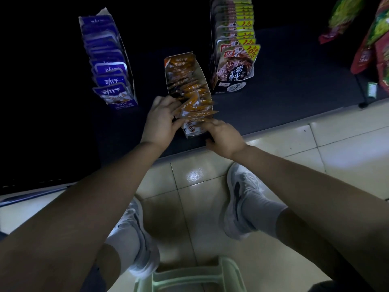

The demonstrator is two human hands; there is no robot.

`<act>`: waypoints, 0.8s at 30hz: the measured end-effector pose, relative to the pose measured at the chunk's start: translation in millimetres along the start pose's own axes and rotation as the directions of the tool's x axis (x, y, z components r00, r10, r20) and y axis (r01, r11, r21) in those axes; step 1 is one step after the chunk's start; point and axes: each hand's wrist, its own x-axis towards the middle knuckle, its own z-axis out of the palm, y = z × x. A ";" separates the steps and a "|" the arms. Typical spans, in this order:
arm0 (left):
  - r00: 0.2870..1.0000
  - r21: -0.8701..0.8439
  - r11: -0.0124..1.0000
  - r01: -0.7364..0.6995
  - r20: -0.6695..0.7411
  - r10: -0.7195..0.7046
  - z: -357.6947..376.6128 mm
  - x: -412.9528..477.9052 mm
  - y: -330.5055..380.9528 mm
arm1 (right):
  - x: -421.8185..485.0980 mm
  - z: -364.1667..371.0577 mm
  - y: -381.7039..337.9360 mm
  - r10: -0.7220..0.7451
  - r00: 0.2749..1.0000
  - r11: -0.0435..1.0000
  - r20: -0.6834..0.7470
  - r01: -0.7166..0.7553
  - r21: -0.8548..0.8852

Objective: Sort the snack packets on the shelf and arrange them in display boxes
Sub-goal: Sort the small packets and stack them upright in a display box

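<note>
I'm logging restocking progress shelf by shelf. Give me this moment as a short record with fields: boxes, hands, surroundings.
shelf: dark shelf carrying three display boxes
left box: purple packets, standing in a row
middle box: orange box, orange packets fanned loose at its near end
right box: black-and-yellow packets
left hand: grips the orange packets
right hand: at the orange box's near end, grip unclear
far right: hanging bags
below: green stool
</note>
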 end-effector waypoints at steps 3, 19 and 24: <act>1.000 0.000 1.000 0.002 0.000 -0.002 -0.1 0.6 -0.4 | -4.0 1.3 -5.9 0.012 1.000 0.986 -0.022 -0.015 -0.165; 1.000 0.017 1.000 0.019 -0.004 -0.019 -2.5 4.1 0.5 | 2.3 -1.6 -8.4 0.013 0.996 0.955 0.085 0.013 -0.297; 1.000 0.026 1.000 0.012 0.010 -0.012 -2.9 5.5 2.1 | 11.1 -4.0 -13.7 0.070 0.986 0.963 0.150 -0.027 -0.270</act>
